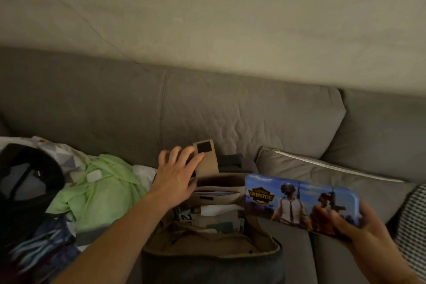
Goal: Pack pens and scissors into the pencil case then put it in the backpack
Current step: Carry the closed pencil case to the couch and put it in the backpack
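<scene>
Right hand grips pencil case; left hand spread over backpack.

I see the backpack standing open on the sofa seat in front of me, its flap thrown back against the backrest. My left hand rests on that flap, at the left of the opening. My right hand holds the pencil case just right of the opening, above the seat. A pile of clothes lies left of the backpack, a cushion behind the case.
</scene>
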Available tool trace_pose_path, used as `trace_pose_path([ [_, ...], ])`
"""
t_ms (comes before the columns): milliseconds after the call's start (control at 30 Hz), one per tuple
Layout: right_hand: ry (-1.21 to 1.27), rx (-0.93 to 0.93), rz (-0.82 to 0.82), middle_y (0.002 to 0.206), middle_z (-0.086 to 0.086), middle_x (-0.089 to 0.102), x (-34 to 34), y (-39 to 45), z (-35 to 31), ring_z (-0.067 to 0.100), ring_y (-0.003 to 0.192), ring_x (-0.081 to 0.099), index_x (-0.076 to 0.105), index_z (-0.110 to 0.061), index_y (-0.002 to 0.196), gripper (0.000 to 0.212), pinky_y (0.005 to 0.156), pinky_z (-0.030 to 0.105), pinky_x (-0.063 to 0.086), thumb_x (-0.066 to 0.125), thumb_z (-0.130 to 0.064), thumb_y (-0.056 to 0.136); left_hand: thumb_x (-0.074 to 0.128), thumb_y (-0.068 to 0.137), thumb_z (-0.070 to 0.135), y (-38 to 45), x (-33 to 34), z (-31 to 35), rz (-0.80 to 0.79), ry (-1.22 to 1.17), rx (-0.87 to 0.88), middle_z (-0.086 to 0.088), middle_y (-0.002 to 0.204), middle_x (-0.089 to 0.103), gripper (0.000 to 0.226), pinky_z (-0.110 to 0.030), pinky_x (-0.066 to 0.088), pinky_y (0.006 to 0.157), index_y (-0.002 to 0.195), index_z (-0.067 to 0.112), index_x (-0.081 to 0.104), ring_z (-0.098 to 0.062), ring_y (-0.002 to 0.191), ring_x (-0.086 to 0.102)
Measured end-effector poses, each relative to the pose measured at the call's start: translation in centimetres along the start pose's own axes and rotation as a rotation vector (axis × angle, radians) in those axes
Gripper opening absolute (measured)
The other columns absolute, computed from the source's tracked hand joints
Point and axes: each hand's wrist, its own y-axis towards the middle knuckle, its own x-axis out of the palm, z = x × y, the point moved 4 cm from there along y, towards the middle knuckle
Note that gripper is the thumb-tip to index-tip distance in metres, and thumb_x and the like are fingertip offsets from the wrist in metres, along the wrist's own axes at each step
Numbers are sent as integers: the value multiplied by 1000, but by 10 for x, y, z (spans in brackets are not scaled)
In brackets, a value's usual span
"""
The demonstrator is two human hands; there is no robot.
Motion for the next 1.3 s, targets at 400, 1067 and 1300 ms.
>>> trace_pose_path([
  [400, -253, -247, -64, 97, 5, 74, 37, 4, -19, 22, 85, 72, 62, -28, 102, 92, 68, 31, 59, 82, -71, 23, 47, 88, 58, 2, 0, -2, 230, 66, 113, -9, 119, 48, 70, -42, 38, 80, 144, 15, 44, -27, 92, 50],
  [1067, -596, -562, -63, 92, -8, 70, 70, -1, -38, 9, 80, 67, 59, -26, 106, 52, 69, 20, 53, 73, -52, 62, 84, 63, 16, 9, 33, -18, -46, 222, 34, -3, 157, 26, 109, -62, 15, 108, 153, 19, 21, -33, 137, 27],
  [1300, -732, -629, -65, 92, -16, 68, 66, 0, -41, 2, 79, 65, 57, -41, 97, 52, 68, 9, 48, 80, -5, 67, 76, 77, 43, 14, 42, -24, -159, 286, 63, -2, 162, -20, 122, -63, -24, 105, 153, 20, -17, -32, 148, -6],
])
